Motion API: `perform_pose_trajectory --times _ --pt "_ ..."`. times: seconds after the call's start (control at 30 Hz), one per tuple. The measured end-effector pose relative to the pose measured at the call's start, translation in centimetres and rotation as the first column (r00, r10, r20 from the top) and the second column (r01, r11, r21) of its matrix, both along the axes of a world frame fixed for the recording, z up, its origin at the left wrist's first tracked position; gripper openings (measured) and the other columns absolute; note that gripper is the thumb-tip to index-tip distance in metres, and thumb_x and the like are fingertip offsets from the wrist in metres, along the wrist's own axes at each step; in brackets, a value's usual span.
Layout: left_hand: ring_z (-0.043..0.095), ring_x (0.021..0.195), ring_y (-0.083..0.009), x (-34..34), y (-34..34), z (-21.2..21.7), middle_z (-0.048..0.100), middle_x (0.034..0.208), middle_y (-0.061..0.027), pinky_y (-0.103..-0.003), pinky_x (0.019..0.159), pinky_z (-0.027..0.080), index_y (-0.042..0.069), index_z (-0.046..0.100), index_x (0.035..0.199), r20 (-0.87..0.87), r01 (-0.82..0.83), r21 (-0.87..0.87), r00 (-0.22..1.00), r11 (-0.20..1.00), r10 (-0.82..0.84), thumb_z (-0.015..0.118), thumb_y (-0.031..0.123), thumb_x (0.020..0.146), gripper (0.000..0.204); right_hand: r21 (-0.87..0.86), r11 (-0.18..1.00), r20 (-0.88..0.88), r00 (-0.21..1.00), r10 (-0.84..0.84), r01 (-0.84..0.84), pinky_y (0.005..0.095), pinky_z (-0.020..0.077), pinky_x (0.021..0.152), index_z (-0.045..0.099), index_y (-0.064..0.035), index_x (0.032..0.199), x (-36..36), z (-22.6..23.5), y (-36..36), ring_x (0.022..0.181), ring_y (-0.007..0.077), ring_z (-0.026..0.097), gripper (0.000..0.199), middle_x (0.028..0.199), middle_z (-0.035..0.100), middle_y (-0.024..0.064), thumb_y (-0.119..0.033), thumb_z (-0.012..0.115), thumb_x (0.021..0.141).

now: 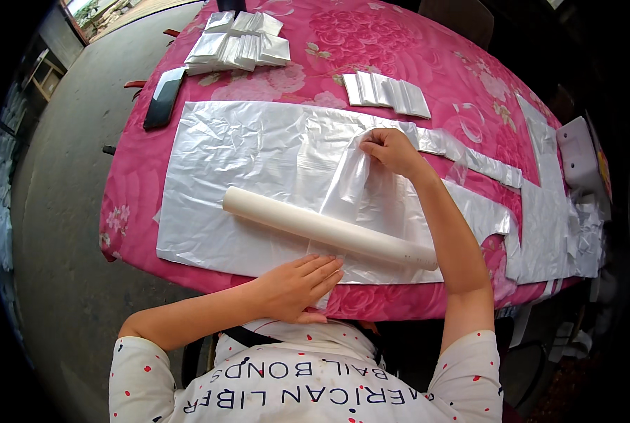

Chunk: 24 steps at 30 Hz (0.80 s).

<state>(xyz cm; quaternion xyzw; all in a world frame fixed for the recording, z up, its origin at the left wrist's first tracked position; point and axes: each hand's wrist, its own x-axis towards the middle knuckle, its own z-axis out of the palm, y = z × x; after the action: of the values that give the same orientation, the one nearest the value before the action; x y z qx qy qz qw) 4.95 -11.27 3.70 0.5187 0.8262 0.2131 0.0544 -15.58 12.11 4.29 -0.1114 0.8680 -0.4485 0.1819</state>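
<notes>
- The counter (188, 49) was covered with a bright pink cloth printed with large flowers, and it stood on a grey concrete floor (68, 211) that ran off to the left toward a lit opening at the top corner.
- A stack of flat, silvery-white plastic bags (223, 155) lay spread across the middle of the counter, reaching to its near edge.
- A long, cream-coloured tube (329, 227) lay slantwise on top of that stack, its left end higher in the view than its right.
- The left hand (297, 285) lay flat with fingers together and stretched out, pressing the near edge of the bags just below the tube.
- The right hand (389, 149) was beyond the tube, fingers curled and pinching a raised fold of one thin bag (350, 185), which hung in a crumpled strip down toward the tube.
- Small piles of folded bags (239, 44) sat at the far end of the counter, and a shorter row of folded pieces (387, 93) lay just beyond the right hand.
- A dark, flat, oblong object (164, 97) rested near the left edge of the counter.
- More plastic sheets (547, 211) trailed off the right side, beside a white box-like thing (577, 151).
</notes>
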Motion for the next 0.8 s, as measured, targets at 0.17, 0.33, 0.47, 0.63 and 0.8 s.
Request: perform_pose_trajectory --times 0.17,0.33,0.47,0.63,0.8 --pt "0.020 0.136 -0.0272 2.0 0.3 -1.9 0.024 0.146 -0.0151 -0.042 0.110 0.016 0.000 0.028 0.138 -0.036 0.010 -0.208 0.999 0.978 -0.018 0.046 0.058 0.080 0.084 -0.125 0.987 0.158 0.984 -0.085 0.106 0.0239 0.0431 0.061 0.060 -0.0004 0.102 -0.5 0.1 0.6 0.069 0.0096 0.053 0.029 0.083 0.060 0.0045 -0.020 0.064 0.081" --pt "0.019 0.137 -0.0269 3.0 0.6 -2.1 0.024 0.146 -0.0142 -0.042 0.110 0.015 0.005 0.029 0.139 -0.028 -0.036 -0.182 0.999 0.983 0.031 0.047 0.054 0.081 0.078 -0.139 0.952 -0.184 0.937 -0.296 0.273 0.0304 0.0465 0.073 0.052 -0.0009 0.117 4.2 1.7 -0.9 0.090 0.0189 0.056 0.046 0.111 0.055 0.0129 -0.025 0.066 0.080" --pt "0.017 0.137 -0.0266 3.4 0.7 -1.8 0.021 0.147 -0.0143 -0.042 0.110 0.013 0.005 0.027 0.140 -0.011 -0.046 -0.209 0.999 0.977 0.045 0.048 0.053 0.082 0.078 0.135 0.976 -0.474 0.854 0.214 -0.170 0.0362 0.0415 0.090 0.053 -0.0053 0.120 14.0 3.5 -2.4 0.101 0.0297 0.053 0.046 0.112 0.054 0.0147 -0.017 0.066 0.078" --pt "0.016 0.138 -0.0263 3.7 0.9 -1.7 0.020 0.148 -0.0139 -0.042 0.110 0.013 0.006 0.027 0.140 -0.007 -0.056 -0.202 0.998 0.978 0.056 0.048 0.053 0.081 0.078 0.356 0.930 -0.537 0.794 0.285 -0.093 0.0397 0.0430 0.082 0.053 -0.0116 0.122 18.4 1.4 -1.1 0.095 0.0290 0.054 0.053 0.114 0.055 0.0097 -0.007 0.066 0.071" --pt "0.015 0.138 -0.0255 3.6 1.0 -1.6 0.018 0.148 -0.0133 -0.041 0.111 0.012 0.007 0.025 0.141 -0.015 -0.047 -0.180 0.999 0.983 0.045 0.049 0.052 0.081 0.078 0.391 0.882 -0.657 0.751 0.068 0.262 0.0394 0.0430 0.082 0.051 -0.0110 0.125 14.6 0.4 6.8 0.093 0.0287 0.054 0.055 0.108 0.057 0.0091 -0.006 0.065 0.072"
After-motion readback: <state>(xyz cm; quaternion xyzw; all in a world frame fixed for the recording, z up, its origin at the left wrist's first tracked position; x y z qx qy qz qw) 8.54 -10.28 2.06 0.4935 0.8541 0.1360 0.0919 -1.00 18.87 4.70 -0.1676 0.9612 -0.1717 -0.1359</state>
